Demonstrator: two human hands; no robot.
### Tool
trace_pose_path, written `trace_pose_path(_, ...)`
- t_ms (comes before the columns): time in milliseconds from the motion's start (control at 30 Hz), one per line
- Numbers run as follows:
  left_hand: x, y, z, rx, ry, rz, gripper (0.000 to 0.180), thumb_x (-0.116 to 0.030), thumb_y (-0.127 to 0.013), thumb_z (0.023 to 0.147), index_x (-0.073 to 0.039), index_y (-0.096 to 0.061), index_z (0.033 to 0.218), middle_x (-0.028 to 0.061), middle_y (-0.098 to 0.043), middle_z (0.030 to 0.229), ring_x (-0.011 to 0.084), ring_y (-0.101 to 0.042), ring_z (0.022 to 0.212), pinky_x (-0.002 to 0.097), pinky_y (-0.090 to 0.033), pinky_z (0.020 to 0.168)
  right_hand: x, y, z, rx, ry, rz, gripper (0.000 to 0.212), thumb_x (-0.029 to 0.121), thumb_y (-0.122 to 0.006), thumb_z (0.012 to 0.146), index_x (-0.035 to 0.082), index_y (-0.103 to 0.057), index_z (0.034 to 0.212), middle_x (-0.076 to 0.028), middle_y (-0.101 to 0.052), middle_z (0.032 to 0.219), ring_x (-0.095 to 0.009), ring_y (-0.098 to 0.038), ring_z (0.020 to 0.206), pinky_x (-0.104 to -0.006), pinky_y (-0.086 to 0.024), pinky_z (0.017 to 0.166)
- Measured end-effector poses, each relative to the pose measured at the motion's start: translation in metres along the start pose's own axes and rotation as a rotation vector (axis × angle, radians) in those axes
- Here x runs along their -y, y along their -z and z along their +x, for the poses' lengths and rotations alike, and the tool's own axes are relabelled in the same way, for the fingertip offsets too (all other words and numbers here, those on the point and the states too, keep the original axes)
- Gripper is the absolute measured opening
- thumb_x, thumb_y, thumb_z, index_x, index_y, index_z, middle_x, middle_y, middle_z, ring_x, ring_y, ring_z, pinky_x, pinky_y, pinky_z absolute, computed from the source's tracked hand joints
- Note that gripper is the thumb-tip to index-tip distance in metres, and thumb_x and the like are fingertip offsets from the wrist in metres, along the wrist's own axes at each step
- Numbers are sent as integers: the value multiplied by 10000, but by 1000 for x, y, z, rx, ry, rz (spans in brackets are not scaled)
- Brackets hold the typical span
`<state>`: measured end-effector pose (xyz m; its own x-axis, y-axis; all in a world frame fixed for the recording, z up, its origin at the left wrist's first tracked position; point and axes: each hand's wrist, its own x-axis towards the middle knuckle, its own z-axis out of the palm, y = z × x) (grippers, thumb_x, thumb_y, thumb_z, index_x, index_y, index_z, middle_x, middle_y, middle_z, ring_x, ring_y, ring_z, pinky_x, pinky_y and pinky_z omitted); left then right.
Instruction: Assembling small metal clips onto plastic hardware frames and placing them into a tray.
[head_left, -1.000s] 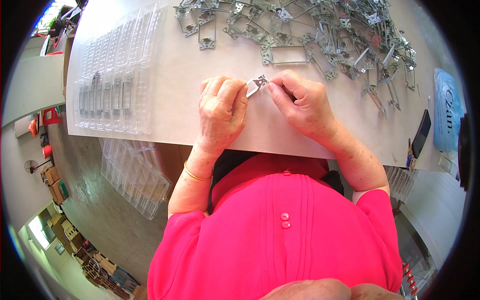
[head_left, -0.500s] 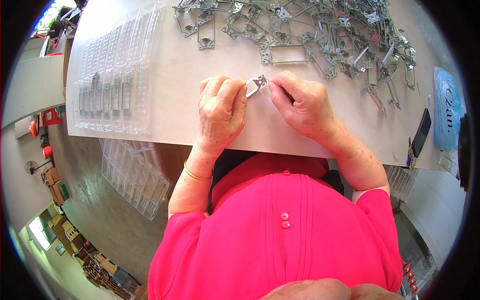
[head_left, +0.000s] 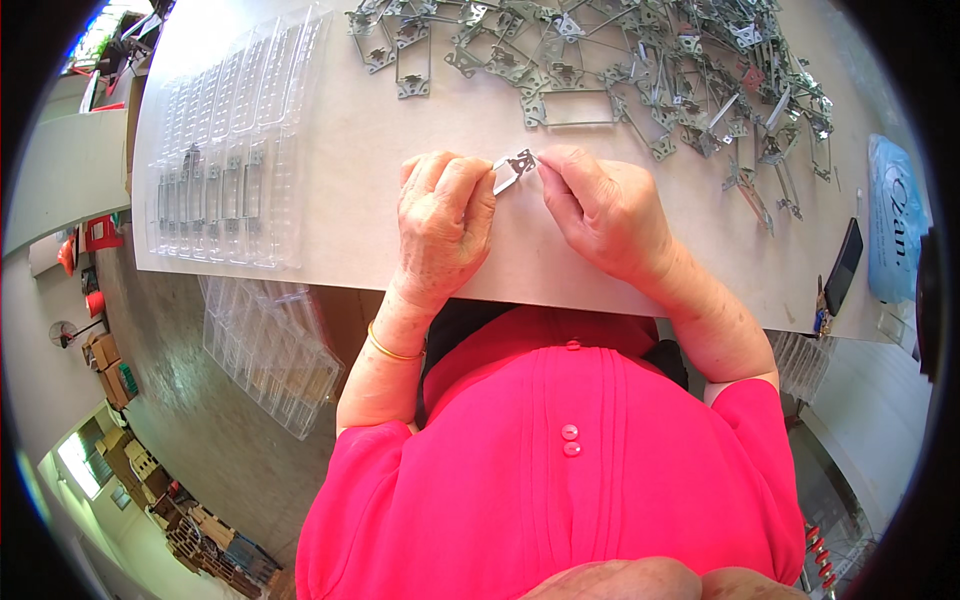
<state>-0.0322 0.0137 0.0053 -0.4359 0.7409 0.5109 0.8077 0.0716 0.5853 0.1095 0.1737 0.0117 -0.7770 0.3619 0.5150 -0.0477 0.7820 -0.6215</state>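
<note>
My left hand (head_left: 443,222) is closed on one end of a small metal bracket (head_left: 520,164), a narrow frame with a pierced plate at its tip. The bracket is held just above the table, tilted up to the right. At its plated tip, the thumb and forefinger of my right hand (head_left: 608,207) are pressed together and touch it. Whether a smaller part lies between those fingertips is hidden. Beyond my hands spreads a tangled heap of similar metal brackets (head_left: 570,75).
A clear plastic tray (head_left: 275,110) with several brackets in its slots lies on the table (head_left: 350,240) at left. More clear trays (head_left: 265,350) are below the table edge. At right are a black phone (head_left: 845,262), keys (head_left: 822,312) and a blue plastic bag (head_left: 892,220).
My right fingertips have come slightly closer to the bracket's plated tip and now touch it. The bracket has turned a little; my left hand has stayed in place.
</note>
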Motion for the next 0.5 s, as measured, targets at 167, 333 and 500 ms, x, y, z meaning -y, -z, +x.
trace_pose_path(167, -2, 0, 0, -8, -4, -4, 155, 62, -761, 928, -31, -700, 1037, 95, -671, 902, 295, -616, 860, 392, -502, 836, 0, 2, -3, 63, 56, -87, 143, 47, -741, 935, 61, -609, 985, -122, -660, 699, -339, -680, 608, -437, -528, 550)
trace_pose_path(333, -1, -1, -1, -8, -4, -2, 152, 59, -761, 929, -29, -700, 1038, 95, -669, 899, 297, -616, 859, 392, -504, 827, 5, 0, -1, 64, -40, 23, 138, 52, -738, 941, 62, -602, 964, -126, -650, 678, -339, -684, 604, -447, -526, 546)
trace_pose_path(500, 0, -1, -1, -5, -16, 1, 150, 55, -759, 930, -29, -699, 1039, 96, -668, 895, 296, -615, 854, 394, -508, 825, 5, 0, -1, 49, -66, 45, 126, 49, -734, 944, 62, -612, 973, -129, -652, 681, -335, -690, 606, -448, -526, 544)
